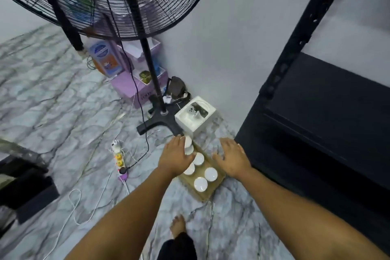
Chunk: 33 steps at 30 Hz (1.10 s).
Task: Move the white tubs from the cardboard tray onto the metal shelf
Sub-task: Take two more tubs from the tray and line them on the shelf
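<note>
your left hand (pixel 176 154) and right hand (pixel 232 157) hovered flat-fingered, holding nothing, over the white tubs (pixel 211 174) in the cardboard tray (pixel 213 193) on the floor; a hurried grab risked toppling neighbours.

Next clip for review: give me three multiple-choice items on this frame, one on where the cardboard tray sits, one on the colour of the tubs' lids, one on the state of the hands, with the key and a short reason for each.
1. Where is the cardboard tray?
A. on the floor beside the metal shelf
B. on top of the shelf
C. on the purple box

2. What colour are the tub lids?
A. black
B. white
C. purple

3. What are the hands doing?
A. both spread open above the tray
B. both lifting the fan
C. both clenched in fists at the person's sides

Key:
1 A, the tray lies on the marble floor next to the metal shelf.
2 B, each tub shows a white round lid.
3 A, the left hand and right hand reach down with fingers extended; whether either touches a tub cannot be told.
</note>
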{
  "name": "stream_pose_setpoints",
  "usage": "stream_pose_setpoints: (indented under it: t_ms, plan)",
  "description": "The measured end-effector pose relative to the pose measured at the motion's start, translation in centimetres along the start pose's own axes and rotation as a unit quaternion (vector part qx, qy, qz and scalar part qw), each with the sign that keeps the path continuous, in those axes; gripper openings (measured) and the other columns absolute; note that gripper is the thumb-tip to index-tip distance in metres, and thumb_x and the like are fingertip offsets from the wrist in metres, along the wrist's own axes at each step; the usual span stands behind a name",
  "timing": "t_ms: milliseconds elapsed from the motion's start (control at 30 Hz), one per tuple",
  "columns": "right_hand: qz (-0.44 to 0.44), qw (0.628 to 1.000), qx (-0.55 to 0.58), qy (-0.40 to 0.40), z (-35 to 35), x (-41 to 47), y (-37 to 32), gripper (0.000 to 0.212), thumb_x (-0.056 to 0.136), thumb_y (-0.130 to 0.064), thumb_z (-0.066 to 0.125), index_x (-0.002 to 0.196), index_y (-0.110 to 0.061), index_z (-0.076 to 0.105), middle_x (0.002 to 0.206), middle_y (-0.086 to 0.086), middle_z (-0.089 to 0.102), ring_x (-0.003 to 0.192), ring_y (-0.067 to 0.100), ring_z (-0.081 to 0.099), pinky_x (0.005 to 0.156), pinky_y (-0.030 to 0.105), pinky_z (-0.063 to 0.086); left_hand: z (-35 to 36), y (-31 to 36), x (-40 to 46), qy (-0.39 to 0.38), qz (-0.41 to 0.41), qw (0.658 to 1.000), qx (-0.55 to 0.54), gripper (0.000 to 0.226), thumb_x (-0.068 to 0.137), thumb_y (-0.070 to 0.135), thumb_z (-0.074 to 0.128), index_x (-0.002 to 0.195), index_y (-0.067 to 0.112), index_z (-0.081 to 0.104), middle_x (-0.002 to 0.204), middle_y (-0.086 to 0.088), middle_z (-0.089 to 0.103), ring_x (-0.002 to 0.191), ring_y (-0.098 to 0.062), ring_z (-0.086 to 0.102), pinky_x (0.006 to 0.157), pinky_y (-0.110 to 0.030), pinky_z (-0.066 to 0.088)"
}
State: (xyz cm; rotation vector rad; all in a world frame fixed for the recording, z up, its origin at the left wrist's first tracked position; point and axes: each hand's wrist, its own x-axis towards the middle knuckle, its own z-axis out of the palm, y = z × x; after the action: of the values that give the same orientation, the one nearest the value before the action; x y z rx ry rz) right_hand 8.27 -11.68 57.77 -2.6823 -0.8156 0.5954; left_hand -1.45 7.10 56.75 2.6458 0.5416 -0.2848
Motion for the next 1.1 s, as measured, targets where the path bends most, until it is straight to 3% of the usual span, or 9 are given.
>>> stream_pose_setpoints:
  t_ms: [100,233,433,567,700,900,1100]
  plan:
    - [0.000,1.000,-0.002,-0.022,2.0,4.0,-1.3,0.078,0.087,-0.063,0.031,0.146,-0.013,0.026,0.152,0.010,0.028,0.141,0.024,0.022,0.116,0.041,0.016,0.0,-3.3,2.8,-0.008,-0.011,1.000,-0.008,0.077,0.088,0.058,0.044,0.146,0.010,0.027,0.152,-0.011,0.029,0.140,-0.027,0.026,0.114,-0.039,0.023]
    - [-0.010,0.999,-0.005,-0.050,6.0,10.0,-1.5,0.082,0.083,-0.064,0.028,0.146,-0.013,0.025,0.153,0.011,0.028,0.141,0.026,0.022,0.115,0.045,0.019,2.1,-7.3,6.4,0.006,-0.030,0.999,-0.027,0.089,0.075,0.067,0.025,0.142,0.010,0.033,0.148,-0.011,0.037,0.136,-0.028,0.033,0.110,-0.038,0.027]
    - [-0.048,0.997,-0.006,-0.054,16.0,19.2,0.7,0.063,0.092,-0.052,0.044,0.141,-0.014,0.031,0.147,0.009,0.034,0.136,0.026,0.030,0.113,0.042,0.022,11.8,-14.2,12.6,0.020,-0.048,0.998,-0.029,0.094,0.074,0.071,0.016,0.144,0.011,0.032,0.152,-0.012,0.031,0.140,-0.027,0.026,0.112,-0.036,0.023]
    - [-0.081,0.996,0.004,-0.026,24.0,25.3,3.4,0.056,0.090,-0.048,0.048,0.131,-0.011,0.042,0.131,0.010,0.049,0.123,0.028,0.044,0.102,0.038,0.032,20.3,-18.8,17.2,0.017,-0.060,0.998,-0.026,0.086,0.081,0.067,0.026,0.148,0.014,0.023,0.157,-0.009,0.020,0.145,-0.025,0.016,0.115,-0.037,0.016]
    - [-0.093,0.996,0.015,-0.003,31.7,30.8,6.5,0.059,0.089,-0.044,0.054,0.135,-0.011,0.039,0.137,0.010,0.046,0.128,0.027,0.041,0.106,0.038,0.029,28.3,-22.3,21.7,0.021,-0.062,0.998,-0.027,0.081,0.088,0.062,0.039,0.150,0.014,0.017,0.158,-0.008,0.016,0.146,-0.024,0.012,0.117,-0.037,0.012]
    - [-0.114,0.993,0.019,0.024,40.8,37.7,11.1,0.070,0.081,-0.062,0.043,0.134,-0.016,0.038,0.135,0.008,0.047,0.125,0.026,0.043,0.105,0.044,0.035,37.3,-25.8,26.7,0.049,-0.054,0.996,-0.054,0.080,0.089,0.060,0.044,0.150,0.017,0.014,0.159,-0.004,0.013,0.147,-0.021,0.008,0.117,-0.034,0.009]
    - [-0.134,0.987,0.076,0.040,46.0,41.7,14.2,0.076,0.077,-0.058,0.059,0.138,-0.021,0.032,0.137,0.004,0.043,0.125,0.023,0.041,0.105,0.043,0.036,42.5,-28.5,29.2,0.079,-0.042,0.989,-0.116,0.087,0.084,0.061,0.054,0.149,0.022,0.013,0.159,0.000,0.010,0.146,-0.019,0.008,0.116,-0.034,0.015]
